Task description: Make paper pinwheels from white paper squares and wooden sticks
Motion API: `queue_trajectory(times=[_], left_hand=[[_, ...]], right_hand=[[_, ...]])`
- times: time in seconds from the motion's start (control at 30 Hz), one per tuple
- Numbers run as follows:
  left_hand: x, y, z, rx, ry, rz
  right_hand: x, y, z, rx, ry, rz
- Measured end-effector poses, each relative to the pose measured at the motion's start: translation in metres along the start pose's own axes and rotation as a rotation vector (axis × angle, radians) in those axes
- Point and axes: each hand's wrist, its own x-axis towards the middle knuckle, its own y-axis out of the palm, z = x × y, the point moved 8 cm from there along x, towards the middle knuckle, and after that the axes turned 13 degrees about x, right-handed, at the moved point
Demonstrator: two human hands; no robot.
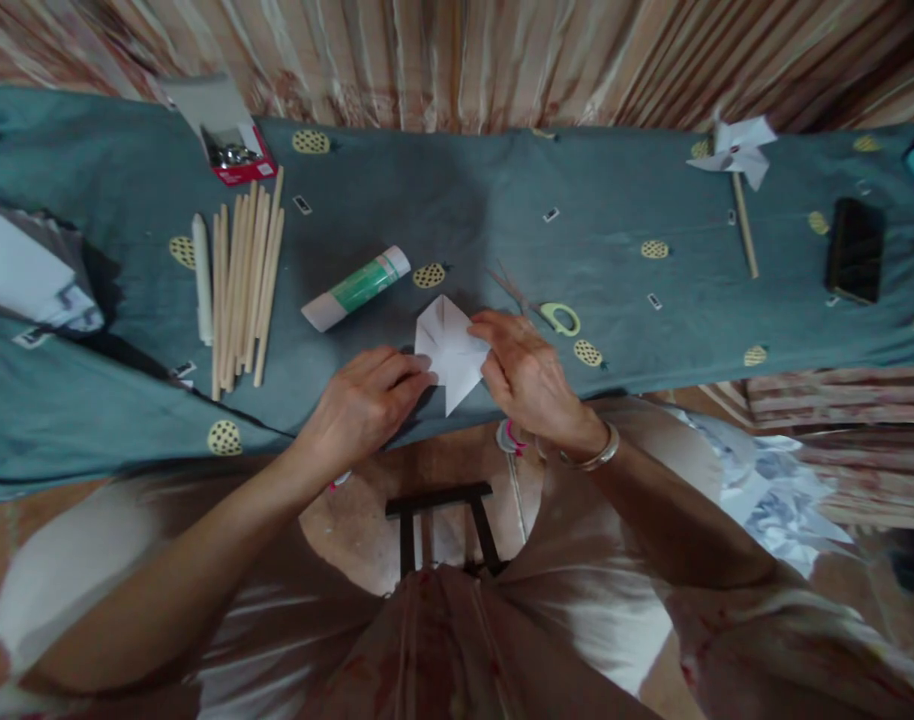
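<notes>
Two bare arms reach up from the bottom of the frame to a folded white paper (pixel 451 352) at the near edge of the tabletop (pixel 502 200), just below the middle of the frame. On the left side of the paper, the left hand (pixel 367 400) presses its fingertips on the paper's edge, fingers bent and close together. On the right side, the right hand (pixel 528 375) pinches the paper's right corner, its grip closed on the paper. A bracelet (pixel 596 455) sits on the right wrist.

A teal cloth with yellow spots covers the tabletop. A glue stick (pixel 356 288) lies just up and left of the paper. Scissors (pixel 551 312) with a pale green handle lie just past the right hand. Wooden sticks (pixel 243 285) lie in a bunch at the left. A small red box (pixel 236 155) stands open in the upper left. A finished paper pinwheel (pixel 736 155) on a stick lies in the upper right, with a dark phone (pixel 854 250) near it.
</notes>
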Motion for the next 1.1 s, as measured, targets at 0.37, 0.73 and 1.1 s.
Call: queue_trajectory(times=[0.37,0.73,1.1], left_hand=[[0.001,-0.002,0.032,0.073,-0.089,-0.005],[0.003,-0.001,-0.005,-0.003,0.005,-0.014],[0.004,0.0,-0.014,0.096,0.037,0.049]], right_hand=[[-0.011,-0.004,0.004,0.105,0.014,-0.024],[-0.013,-0.001,0.006,0.149,0.042,0.002],[-0.014,-0.008,0.0,0.24,0.091,0.104]])
